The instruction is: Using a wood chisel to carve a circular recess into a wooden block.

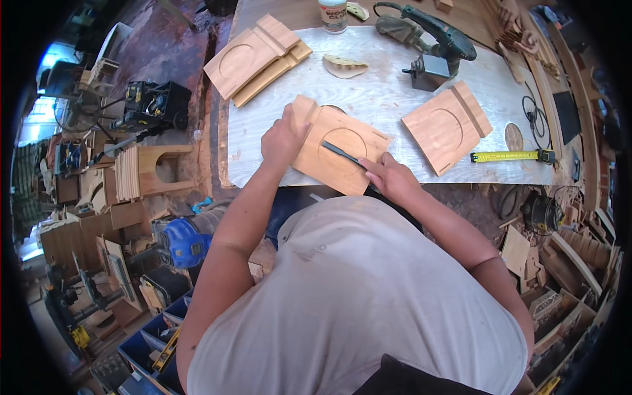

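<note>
On the near edge of the table lies a wooden board (pixel 315 158) with a shallow round recess and a raised block along one side. My left hand (pixel 282 139) grips that block at the board's left end. In my right hand (pixel 393 179), at the board's right side, is a narrow, flat dark-grey metal tool (pixel 342 151), perhaps a file. It slants across the recess, its far end inside the circle, while my fingers cover its near end. A matching recessed board (pixel 434 141) lies to the right, and another (pixel 224 76) rests on further wood at the far left.
A glue bottle (pixel 334 16), a curved pale piece (pixel 345 66) and a corded power tool (pixel 454 39) occupy the table's far side. An extended yellow tape measure (pixel 507 157) lies at right. A blue machine (pixel 184 242) stands on the floor at left, among wood offcuts.
</note>
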`<action>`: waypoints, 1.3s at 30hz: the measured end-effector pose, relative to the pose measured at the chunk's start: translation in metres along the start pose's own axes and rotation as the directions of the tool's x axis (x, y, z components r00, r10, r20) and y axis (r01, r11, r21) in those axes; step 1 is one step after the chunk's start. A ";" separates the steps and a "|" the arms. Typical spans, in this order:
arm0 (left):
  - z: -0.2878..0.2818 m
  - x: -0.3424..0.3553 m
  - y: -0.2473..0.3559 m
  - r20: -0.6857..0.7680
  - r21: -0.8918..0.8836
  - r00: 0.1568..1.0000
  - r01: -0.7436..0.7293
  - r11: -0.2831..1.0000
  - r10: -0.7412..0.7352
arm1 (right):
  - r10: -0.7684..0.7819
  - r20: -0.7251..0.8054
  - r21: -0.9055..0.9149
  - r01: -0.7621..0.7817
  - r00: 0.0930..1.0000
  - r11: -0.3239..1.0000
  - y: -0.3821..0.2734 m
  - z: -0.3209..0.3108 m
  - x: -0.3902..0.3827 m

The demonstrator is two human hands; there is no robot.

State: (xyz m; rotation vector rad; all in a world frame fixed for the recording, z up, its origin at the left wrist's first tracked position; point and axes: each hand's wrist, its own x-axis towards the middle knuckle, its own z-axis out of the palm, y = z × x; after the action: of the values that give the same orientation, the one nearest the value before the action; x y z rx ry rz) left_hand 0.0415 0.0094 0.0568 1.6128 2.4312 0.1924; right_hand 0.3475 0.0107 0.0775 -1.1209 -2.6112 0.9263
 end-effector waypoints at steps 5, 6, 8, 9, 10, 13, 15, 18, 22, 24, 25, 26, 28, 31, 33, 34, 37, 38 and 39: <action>0.005 0.000 -0.001 -0.032 -0.010 0.999 -0.020 1.000 0.020 | 0.045 -0.034 -0.011 -0.045 0.998 0.999 -0.001 0.004 -0.003; 0.003 -0.001 0.001 -0.032 -0.011 0.999 -0.020 1.000 0.019 | 0.035 -0.080 -0.017 -0.036 0.996 0.999 -0.002 0.007 0.000; -0.003 -0.001 0.005 0.054 -0.030 0.997 0.055 0.998 -0.054 | 0.070 -0.040 -0.014 -0.070 0.997 0.997 0.000 -0.002 -0.011; -0.002 -0.002 0.004 0.054 -0.029 0.997 0.055 0.998 -0.054 | 0.104 -0.002 -0.010 -0.104 0.995 0.995 0.000 -0.004 -0.014; 0.001 -0.002 0.002 0.027 -0.030 0.999 0.033 0.999 -0.032 | 0.104 -0.002 -0.010 -0.104 0.995 0.995 -0.002 -0.004 -0.013; 0.000 -0.002 0.004 -0.004 -0.024 1.000 0.011 1.000 -0.012 | 0.114 -0.016 -0.054 -0.115 0.993 0.992 -0.004 -0.004 -0.011; 0.001 -0.001 0.002 -0.007 -0.016 1.000 0.009 1.000 -0.009 | 0.129 -0.004 -0.020 -0.129 0.992 0.991 -0.008 -0.002 -0.012; 0.002 0.000 -0.001 -0.005 -0.036 1.000 0.013 0.999 -0.014 | 0.139 0.001 -0.022 -0.139 0.990 0.990 -0.008 0.001 -0.009; 0.003 -0.001 -0.002 0.001 -0.020 1.000 0.023 1.000 -0.023 | 0.158 0.022 -0.068 -0.156 0.987 0.985 -0.013 -0.004 -0.011; 0.002 -0.001 0.000 -0.018 -0.035 1.000 0.009 0.999 -0.010 | 0.148 0.014 -0.050 -0.147 0.989 0.988 -0.010 -0.003 -0.013; -0.002 -0.001 0.004 0.007 -0.037 1.000 0.020 0.999 -0.019 | 0.142 0.007 -0.037 -0.141 0.990 0.989 -0.008 -0.002 -0.014; -0.004 -0.001 0.006 0.031 -0.039 0.999 0.030 0.999 -0.029 | 0.142 0.006 -0.035 -0.142 0.990 0.989 -0.008 0.000 -0.013; -0.001 -0.002 0.005 0.025 -0.035 0.999 0.034 0.999 -0.034 | 0.127 -0.039 -0.048 -0.129 0.991 0.991 -0.008 0.002 -0.006; 0.001 -0.002 0.003 0.014 -0.036 0.999 0.031 0.999 -0.031 | 0.161 0.006 -0.031 -0.161 0.987 0.986 -0.004 -0.002 -0.021; 0.001 -0.002 0.003 0.010 -0.038 1.000 0.026 0.999 -0.025 | 0.135 -0.033 -0.030 -0.136 0.990 0.990 -0.002 0.002 -0.009; 0.001 -0.001 0.003 0.005 -0.036 1.000 0.025 0.999 -0.025 | 0.110 -0.070 -0.032 -0.113 0.991 0.993 -0.002 0.003 -0.006; 0.005 -0.004 0.000 -0.018 -0.043 1.000 0.024 0.999 -0.024 | 0.153 -0.048 -0.033 -0.155 0.987 0.987 0.003 -0.006 -0.025; 0.006 -0.005 -0.001 -0.031 -0.057 0.999 0.022 0.998 -0.024 | 0.148 -0.049 -0.030 -0.149 0.988 0.988 0.003 -0.004 -0.022; 0.005 -0.006 0.000 -0.030 -0.056 0.999 0.024 0.998 -0.026 | 0.144 -0.080 -0.033 -0.147 0.986 0.989 0.004 -0.001 -0.022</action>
State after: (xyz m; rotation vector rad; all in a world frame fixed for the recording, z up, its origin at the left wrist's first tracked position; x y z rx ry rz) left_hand 0.0452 0.0040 0.0522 1.5670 2.4448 0.2799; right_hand 0.3663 -0.0020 0.0779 -1.3445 -2.5236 0.8433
